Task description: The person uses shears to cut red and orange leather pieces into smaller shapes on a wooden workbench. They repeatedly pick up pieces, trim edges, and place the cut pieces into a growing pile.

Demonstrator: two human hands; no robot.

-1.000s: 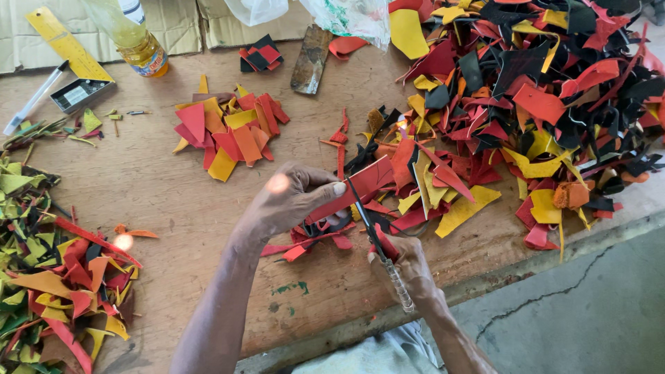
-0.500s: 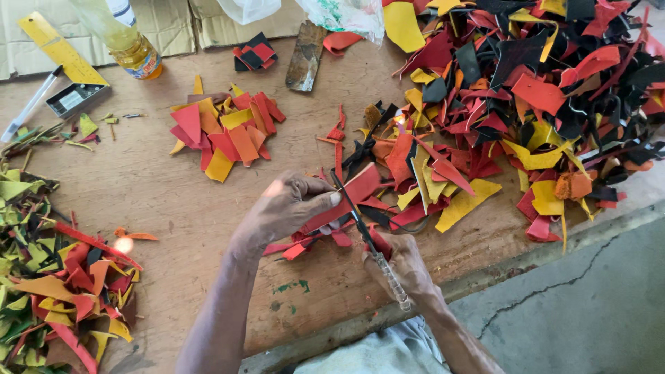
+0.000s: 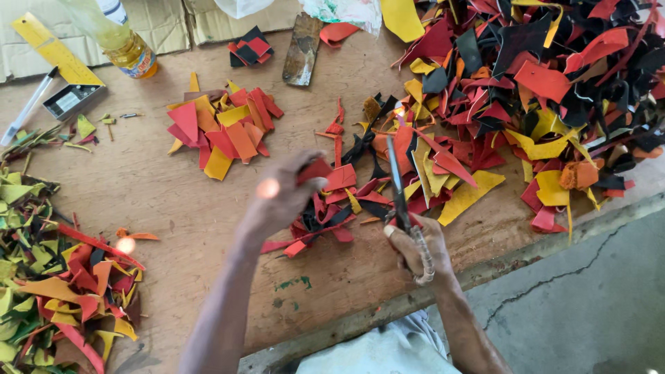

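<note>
Near the front edge of the wooden worktable [image 3: 173, 194], the right hand [image 3: 414, 244] is closed around the handles of a pair of scissors [image 3: 400, 194], whose dark blades point away from the person toward the big heap of scraps [image 3: 554, 90]. Left of the scissors, the left hand [image 3: 280, 197] is blurred but pinches a small red piece [image 3: 315, 170] between thumb and fingers, just above a low scatter of red offcuts [image 3: 325, 215] lying on the table. Whether the blades are parted or together cannot be told from this angle.

Beyond the scissors and to their right spreads the big heap of red, orange, yellow and black scraps, reaching the table's far right corner. Up and to the left of the scissors sits a neat pile of cut red, orange and yellow pieces [image 3: 222, 128]. Farther left of that pile lie a yellow ruler [image 3: 55, 48], a small metal box [image 3: 73, 100] and a pen [image 3: 28, 107], with a plastic bottle of yellowish liquid [image 3: 125, 41] just beyond. A second heap of green, yellow and red trimmings [image 3: 55, 284] fills the table's near left corner, well apart from the scissors. A worn dark block [image 3: 303, 50] rests near the far edge, beside a little stack of black and red squares [image 3: 251, 47]
</note>
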